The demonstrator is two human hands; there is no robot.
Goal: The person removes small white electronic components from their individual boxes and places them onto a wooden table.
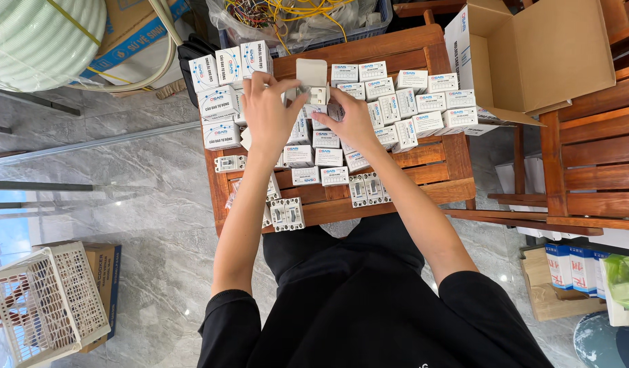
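Both hands meet over the middle of a small wooden table (445, 163). My left hand (268, 114) and my right hand (352, 119) together hold a small white carton (313, 87) whose top flap stands open. A white switch-like part shows at its mouth. Around the hands lie several small white-and-blue boxes (410, 102), stacked in rows. Several unboxed white circuit-breaker units (366, 189) rest along the table's near edge, more of these units (286, 213) at the near left.
An open cardboard box (532, 54) stands at the table's right on a wooden bench (593, 157). A crate of coloured wires (294, 17) sits behind. A white plastic basket (49, 300) and a cardboard box stand on the marble floor at left. A hose coil (35, 37) lies top left.
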